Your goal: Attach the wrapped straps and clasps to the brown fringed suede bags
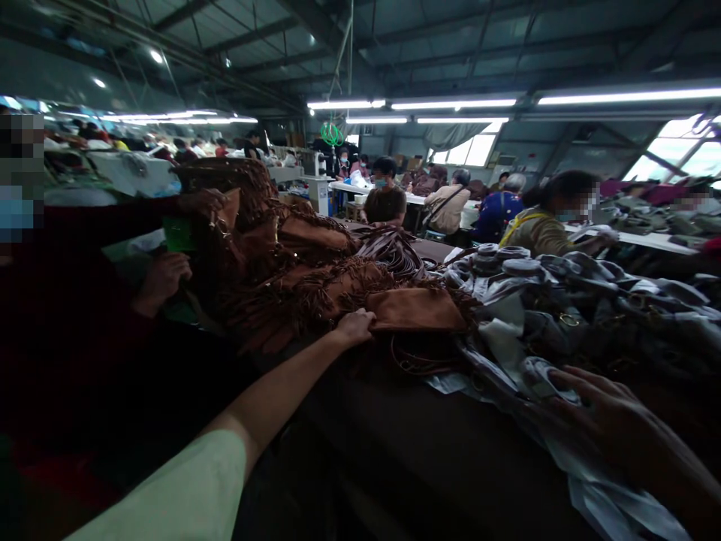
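Note:
My left hand (354, 327) reaches far across the dark table (405, 451) and closes its fingers on the edge of a flat brown suede bag (417, 309). That bag lies at the foot of a heap of brown fringed suede bags (293, 263). My right hand (613, 421) rests low at the right, fingers spread over grey-blue bags (591, 300) wrapped in clear plastic; it grips nothing that I can see.
A person in dark red stands at the left, one hand (163, 279) by a green card (179, 234) against the brown heap. Other workers sit at white tables (647, 240) further back. Brown straps (394, 252) lie coiled behind the suede bag.

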Demonstrator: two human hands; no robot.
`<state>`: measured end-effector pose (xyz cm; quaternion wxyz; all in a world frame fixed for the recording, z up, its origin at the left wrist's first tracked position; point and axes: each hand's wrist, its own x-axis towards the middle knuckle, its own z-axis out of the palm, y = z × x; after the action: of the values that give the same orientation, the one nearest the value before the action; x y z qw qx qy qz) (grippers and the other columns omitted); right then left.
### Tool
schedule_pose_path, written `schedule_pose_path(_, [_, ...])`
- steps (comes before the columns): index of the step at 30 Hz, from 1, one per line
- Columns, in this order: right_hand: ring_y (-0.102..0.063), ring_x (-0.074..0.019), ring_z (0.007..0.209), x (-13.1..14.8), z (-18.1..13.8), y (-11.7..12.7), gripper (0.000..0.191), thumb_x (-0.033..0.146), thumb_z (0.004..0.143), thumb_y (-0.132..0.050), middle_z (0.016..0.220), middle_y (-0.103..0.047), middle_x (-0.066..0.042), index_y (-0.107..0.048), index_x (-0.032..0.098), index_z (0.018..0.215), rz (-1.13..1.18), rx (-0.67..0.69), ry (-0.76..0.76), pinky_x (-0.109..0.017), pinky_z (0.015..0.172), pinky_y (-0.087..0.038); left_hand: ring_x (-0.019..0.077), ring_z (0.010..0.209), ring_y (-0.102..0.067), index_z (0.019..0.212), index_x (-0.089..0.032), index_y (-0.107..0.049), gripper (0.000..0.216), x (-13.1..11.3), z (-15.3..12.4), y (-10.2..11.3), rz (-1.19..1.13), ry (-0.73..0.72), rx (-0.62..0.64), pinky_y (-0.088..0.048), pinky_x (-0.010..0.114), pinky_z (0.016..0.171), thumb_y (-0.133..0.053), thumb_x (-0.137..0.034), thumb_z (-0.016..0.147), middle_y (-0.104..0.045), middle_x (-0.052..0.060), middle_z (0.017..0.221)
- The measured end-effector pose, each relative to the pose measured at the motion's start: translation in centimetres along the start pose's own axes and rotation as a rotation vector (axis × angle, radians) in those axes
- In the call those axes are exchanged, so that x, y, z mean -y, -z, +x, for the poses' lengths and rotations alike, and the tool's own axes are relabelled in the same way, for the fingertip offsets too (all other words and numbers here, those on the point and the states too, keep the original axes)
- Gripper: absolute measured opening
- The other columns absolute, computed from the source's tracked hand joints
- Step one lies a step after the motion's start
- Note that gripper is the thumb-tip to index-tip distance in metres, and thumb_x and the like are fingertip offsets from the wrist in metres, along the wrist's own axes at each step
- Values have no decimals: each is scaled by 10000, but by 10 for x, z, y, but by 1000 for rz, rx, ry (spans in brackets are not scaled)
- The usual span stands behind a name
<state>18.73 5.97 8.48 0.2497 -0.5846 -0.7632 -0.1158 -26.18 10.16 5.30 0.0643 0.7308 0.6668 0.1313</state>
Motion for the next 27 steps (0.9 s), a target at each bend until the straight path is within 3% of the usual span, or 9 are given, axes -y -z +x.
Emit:
schedule_pose_path(3, [-514,-255,1171,25,-15,-6,326,346,787,-632,1260,-570,-96,-640,306,1110,156,244,114,-369,970,-414,249,985,-606,1022,-188,-664,247,0,4,15,-4,-43,-24,-445,337,879,-581,-281,809,-642,95,1031])
schedule_pose_path(7, [-569,-272,1091,96,-18,-10,322,404,825,-552,1182,-616,-111,-666,228,1069,430,352,2,-372,927,-436,219,1044,-583,1078,-182,-651,264,-16,2,46,-83,-172,-214,-412,314,941,-520,-290,876,-644,88,1095])
schedule_pose_path(10, [-618,-269,980,153,-7,-27,423,496,798,-571,1031,-670,-126,-659,159,1037,865,486,-138,-371,854,-481,203,1022,-589,1076,-181,-657,257,-34,-16,63,-183,-286,-340,-421,292,929,-529,-286,880,-656,77,1065])
schedule_pose_path(13, [-657,-227,846,188,12,-53,513,581,789,-556,936,-682,-112,-597,155,1071,1365,452,-630,-369,734,-535,197,999,-597,1071,-197,-659,240,-42,-50,62,-270,-347,-368,-435,293,910,-539,-269,875,-660,61,1058])
schedule_pose_path(15, [-668,-201,771,197,25,-68,474,569,820,-526,866,-683,-83,-565,164,1065,1609,285,-974,-358,670,-556,194,1015,-592,1050,-210,-666,221,-38,-75,54,-332,-376,-355,-435,292,920,-552,-259,867,-659,49,1073])
schedule_pose_path(17, [-667,-178,725,200,34,-74,358,460,829,-571,796,-676,-40,-551,171,1038,1707,103,-1150,-331,639,-568,189,1014,-593,1030,-221,-674,207,-29,-97,44,-392,-385,-313,-440,289,921,-562,-250,858,-662,39,1071])
schedule_pose_path(23, [-668,-162,748,222,6,-46,303,272,692,-735,834,-694,2,-583,186,940,1748,-80,-1093,-273,624,-576,184,976,-599,1005,-240,-694,234,3,-116,29,-496,-271,-293,-457,310,909,-582,-189,807,-670,26,1027])
schedule_pose_path(25, [-674,-168,735,232,-24,-33,329,393,725,-702,881,-703,-26,-589,182,950,1742,28,-1022,-282,607,-568,185,1005,-584,1010,-243,-697,268,11,-109,23,-518,-264,-308,-442,322,939,-580,-156,785,-669,22,1035])
schedule_pose_path(27, [-670,-172,656,233,-58,-24,434,544,745,-628,863,-708,-65,-604,165,953,1638,341,-895,-286,551,-543,183,1014,-580,1000,-235,-701,296,16,-101,13,-548,-270,-269,-439,321,948,-582,-121,754,-669,23,1035])
